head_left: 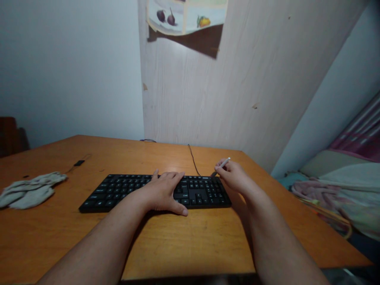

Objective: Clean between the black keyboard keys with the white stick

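A black keyboard (118, 192) lies on the wooden table (190, 245). My left hand (164, 192) rests spread over its middle, with the fingers across the keys and the thumb at the front edge. Pinched in my right hand (233, 174) is a small brush (223, 162) with a white handle. Its dark tip meets the keyboard's upper right part, above the number keys. The palm of my left hand hides several keys beneath it.
Crumpled pale gloves (31, 190) lie at the left, near a small black object (79, 162). The keyboard's cable (193, 158) runs back toward the wall (184, 99). Bedding (335, 190) is beyond the table's right edge. A poster (187, 18) hangs above.
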A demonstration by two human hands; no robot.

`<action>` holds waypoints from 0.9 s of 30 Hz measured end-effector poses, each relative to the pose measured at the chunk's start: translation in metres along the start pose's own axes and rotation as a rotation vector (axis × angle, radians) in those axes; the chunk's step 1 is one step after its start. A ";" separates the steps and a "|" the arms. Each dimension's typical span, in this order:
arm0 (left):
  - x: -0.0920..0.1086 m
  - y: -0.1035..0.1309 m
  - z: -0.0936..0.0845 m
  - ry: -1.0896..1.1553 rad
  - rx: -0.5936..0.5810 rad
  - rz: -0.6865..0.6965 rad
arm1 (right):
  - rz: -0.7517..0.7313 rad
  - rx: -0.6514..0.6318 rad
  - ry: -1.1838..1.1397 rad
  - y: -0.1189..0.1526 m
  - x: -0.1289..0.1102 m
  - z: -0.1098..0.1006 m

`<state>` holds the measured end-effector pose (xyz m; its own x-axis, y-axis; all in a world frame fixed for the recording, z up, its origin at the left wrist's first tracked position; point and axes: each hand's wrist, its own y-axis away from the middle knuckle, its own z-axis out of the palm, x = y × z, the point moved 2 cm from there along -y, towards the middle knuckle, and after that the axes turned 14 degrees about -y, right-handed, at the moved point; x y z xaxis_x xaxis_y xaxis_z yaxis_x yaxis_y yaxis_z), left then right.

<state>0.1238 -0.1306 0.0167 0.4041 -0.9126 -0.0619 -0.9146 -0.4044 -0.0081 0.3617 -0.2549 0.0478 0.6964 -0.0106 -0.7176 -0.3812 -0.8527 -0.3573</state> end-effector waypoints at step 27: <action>0.002 0.001 -0.003 0.001 -0.005 -0.009 | 0.051 0.011 0.046 0.002 0.008 -0.011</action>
<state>0.1235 -0.1334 0.0198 0.4120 -0.9091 -0.0612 -0.9109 -0.4126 -0.0036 0.3734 -0.2623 0.0485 0.7026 -0.0783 -0.7072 -0.4236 -0.8446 -0.3274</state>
